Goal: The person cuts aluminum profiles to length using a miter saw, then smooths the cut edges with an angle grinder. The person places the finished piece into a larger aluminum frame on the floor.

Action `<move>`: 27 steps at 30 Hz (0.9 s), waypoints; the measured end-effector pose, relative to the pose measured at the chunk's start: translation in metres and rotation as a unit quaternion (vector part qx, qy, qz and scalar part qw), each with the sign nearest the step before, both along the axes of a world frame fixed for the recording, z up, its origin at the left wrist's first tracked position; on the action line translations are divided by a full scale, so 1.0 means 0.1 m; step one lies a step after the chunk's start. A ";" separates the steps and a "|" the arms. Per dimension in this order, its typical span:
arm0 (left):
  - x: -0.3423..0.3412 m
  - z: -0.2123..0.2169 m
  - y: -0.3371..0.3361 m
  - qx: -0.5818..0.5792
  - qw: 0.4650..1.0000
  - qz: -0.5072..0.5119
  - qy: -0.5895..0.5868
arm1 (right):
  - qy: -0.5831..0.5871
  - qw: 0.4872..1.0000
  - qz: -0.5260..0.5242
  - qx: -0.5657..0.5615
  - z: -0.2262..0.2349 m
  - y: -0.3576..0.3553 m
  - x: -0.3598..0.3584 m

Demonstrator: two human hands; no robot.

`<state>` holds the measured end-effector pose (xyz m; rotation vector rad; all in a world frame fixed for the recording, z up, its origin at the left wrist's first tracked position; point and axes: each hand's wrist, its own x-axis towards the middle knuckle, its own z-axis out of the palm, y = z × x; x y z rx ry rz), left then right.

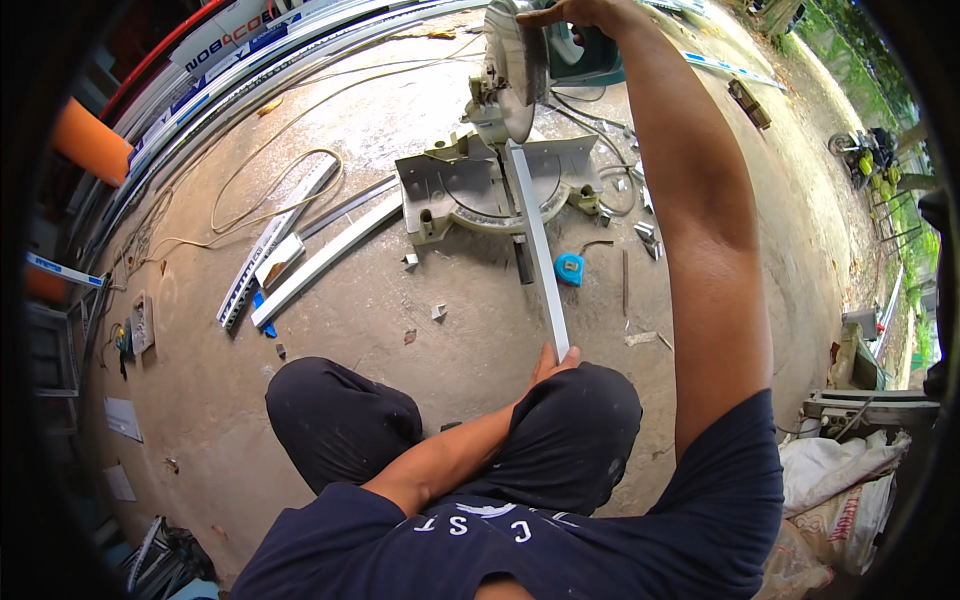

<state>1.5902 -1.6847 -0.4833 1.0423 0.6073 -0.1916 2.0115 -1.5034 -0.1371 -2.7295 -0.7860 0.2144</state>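
The bar is slim, straight, pale grey. Your left hand grips its near end; your right hand touches the saw, closure unclear.

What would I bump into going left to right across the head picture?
Orange thing → left knee → saw blade → tape measure → right elbow → motorbike.

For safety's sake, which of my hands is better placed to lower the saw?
Probably your right hand: it is up at the saw, while your left hand holds the near end of the pale bar.
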 end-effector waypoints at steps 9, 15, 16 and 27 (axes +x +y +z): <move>0.02 -0.09 -0.05 -0.007 1.000 0.007 0.016 | 0.002 0.998 0.056 0.014 -0.24 0.03 0.44; 0.01 -0.07 -0.04 0.000 1.000 0.010 0.012 | 0.493 0.749 -0.018 0.442 -0.36 0.06 0.64; 0.01 -0.06 -0.04 0.015 1.000 0.005 0.015 | 0.504 0.728 -0.063 0.460 -0.33 0.09 0.62; 0.02 0.06 0.00 -0.005 1.000 0.009 0.008 | 0.068 0.986 0.069 0.133 -0.20 -0.02 0.20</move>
